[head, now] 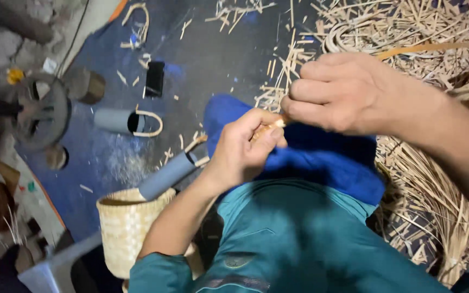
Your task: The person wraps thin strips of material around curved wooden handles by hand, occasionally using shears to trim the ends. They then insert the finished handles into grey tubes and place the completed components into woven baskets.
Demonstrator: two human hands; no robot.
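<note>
Left hand (242,149) pinched around thin pale bamboo strip (270,127), over blue cloth (321,154) on lap. Right hand (335,92) fisted on the strip's other end, touching left fingers. Woven pale basket (126,228) near left elbow; loose split strips (435,190) heaped at right.

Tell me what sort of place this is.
Likely a floor-level basket-weaving workshop: heaps of split cane strips, a woven basket, and both hands working one strip.
</note>
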